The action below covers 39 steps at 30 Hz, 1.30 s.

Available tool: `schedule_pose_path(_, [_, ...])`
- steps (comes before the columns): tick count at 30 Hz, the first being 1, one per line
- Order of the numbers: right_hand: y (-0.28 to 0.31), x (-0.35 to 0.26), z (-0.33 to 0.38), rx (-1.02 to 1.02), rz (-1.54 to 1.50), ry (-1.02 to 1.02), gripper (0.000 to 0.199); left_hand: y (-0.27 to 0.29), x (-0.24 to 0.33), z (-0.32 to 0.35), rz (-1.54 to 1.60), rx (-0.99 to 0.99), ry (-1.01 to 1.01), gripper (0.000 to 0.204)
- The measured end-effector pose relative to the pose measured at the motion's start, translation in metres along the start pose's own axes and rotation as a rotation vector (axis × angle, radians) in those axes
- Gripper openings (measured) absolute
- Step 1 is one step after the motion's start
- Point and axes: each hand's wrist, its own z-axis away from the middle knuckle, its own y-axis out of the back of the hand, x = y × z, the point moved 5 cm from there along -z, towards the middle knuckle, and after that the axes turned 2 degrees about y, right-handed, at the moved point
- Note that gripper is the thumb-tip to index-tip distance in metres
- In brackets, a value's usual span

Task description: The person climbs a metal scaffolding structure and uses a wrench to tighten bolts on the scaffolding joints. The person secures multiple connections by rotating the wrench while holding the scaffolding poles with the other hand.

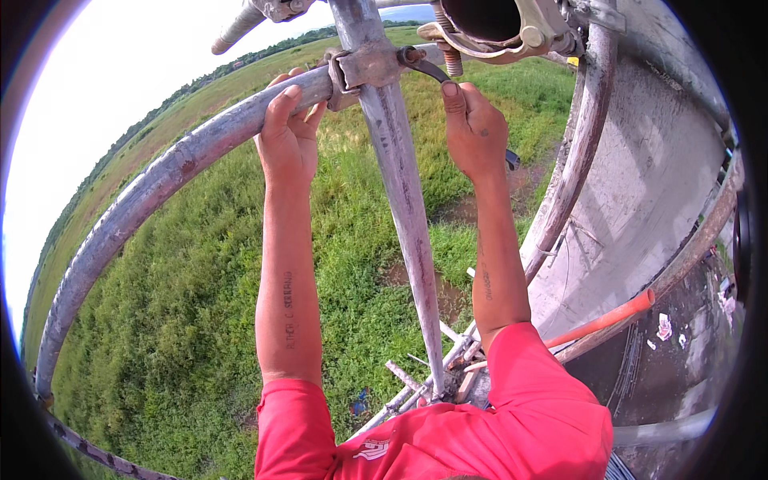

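My left hand (290, 140) is closed round the near end of a grey scaffold tube (184, 156), which looks curved as it runs off to the lower left. Just right of that hand, a metal scaffold coupler (372, 66) joins this tube to an upright scaffold pole (398, 160). My right hand (474, 132) grips a dark wrench (432, 69), thumb pressed along its handle. The wrench's head sits at the right side of the coupler, on what seems to be its bolt. Its tail end shows below my palm.
At the upper right hangs another, larger coupler (512, 36) with a threaded bolt. Beyond a brownish pole (588, 152) stands a pale concrete wall (640, 176). An orange pipe (608, 316) lies at lower right. Grass (184, 296) spreads far below the scaffold.
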Motion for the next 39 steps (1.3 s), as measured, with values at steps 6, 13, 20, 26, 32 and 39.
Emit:
schedule_pose_path(6, [0.014, 0.046, -0.028, 0.103, -0.318, -0.055, 0.075, 0.005, -0.005, -0.006, 0.013, 0.010, 0.008, 0.047])
schedule_pose_path(13, [0.026, 0.027, -0.071, -0.212, 0.038, 0.437, 0.070, 0.007, -0.005, -0.007, -0.024, -0.001, -0.006, 0.045])
schedule_pose_path(20, [-0.001, 0.040, -0.129, -0.425, -0.061, 0.616, 0.066, 0.006, -0.005, -0.006, -0.021, -0.025, -0.034, 0.045])
schedule_pose_path(26, [-0.002, 0.041, -0.139, -0.416, -0.126, 0.628, 0.060, 0.004, -0.005, -0.005, 0.030, 0.004, -0.016, 0.042])
schedule_pose_path(32, [-0.004, 0.057, -0.131, -0.309, -0.153, 0.624, 0.054, 0.003, -0.005, -0.002, 0.031, 0.027, -0.008, 0.043])
schedule_pose_path(39, [-0.006, 0.058, -0.122, -0.228, -0.177, 0.612, 0.047, 0.005, -0.002, -0.001, -0.044, 0.027, -0.024, 0.043])
